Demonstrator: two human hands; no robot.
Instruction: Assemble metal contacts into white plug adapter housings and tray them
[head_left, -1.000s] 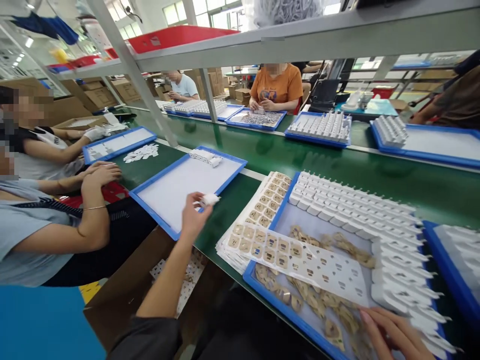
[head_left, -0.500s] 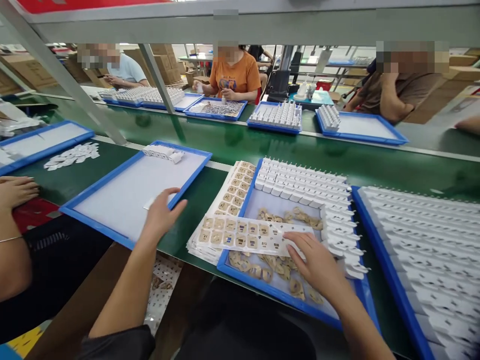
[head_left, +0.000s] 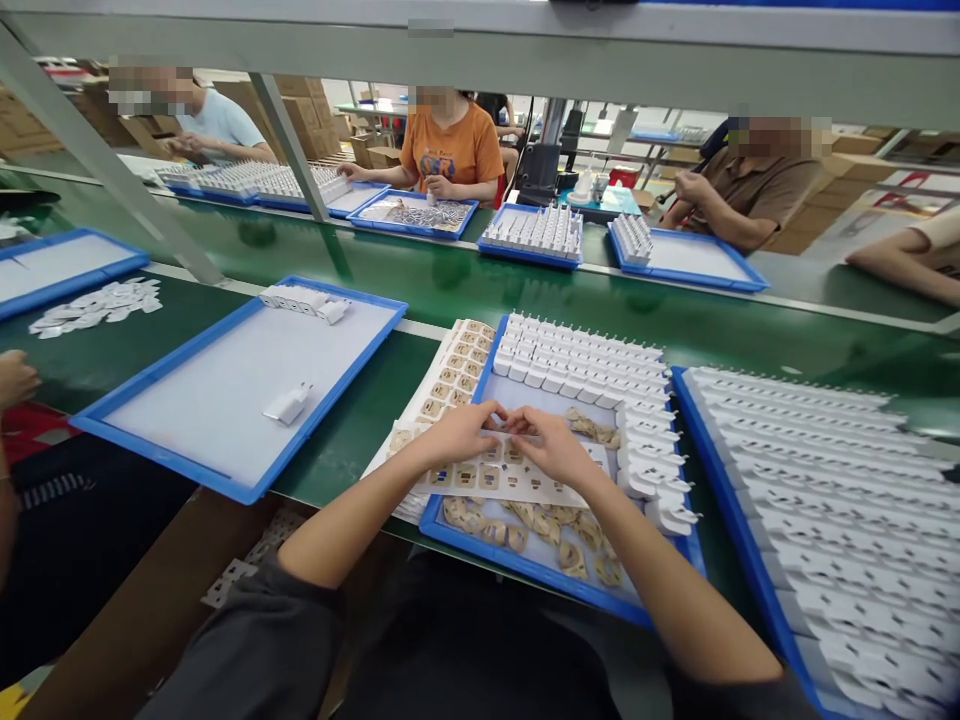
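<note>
My left hand (head_left: pixel 466 436) and my right hand (head_left: pixel 551 442) meet fingertip to fingertip above a white sheet of tan stickers (head_left: pixel 466 478). The fingers of both are bent and drawn together; whatever sits between the tips is too small to make out. That sheet lies across a blue-rimmed tray (head_left: pixel 517 562), over loose tan peeled pieces (head_left: pixel 570 560), and its right part has bare spots. White plug adapters (head_left: pixel 577 350) stand in rows along the tray's back and right side. One adapter (head_left: pixel 289 403) lies alone in the left tray (head_left: pixel 180 465).
More sticker sheets (head_left: pixel 450 375) are stacked left of my tray. A full tray of adapters (head_left: pixel 840 520) stands at the right. White flat pieces (head_left: pixel 97 305) lie at far left, near a neighbour's hand (head_left: pixel 16 380). Across the green belt (head_left: pixel 450 285), people sit behind trays.
My left hand has left the left tray, where an adapter now lies uncovered, and come right to the sticker sheet. My right hand has shifted left along the sheet.
</note>
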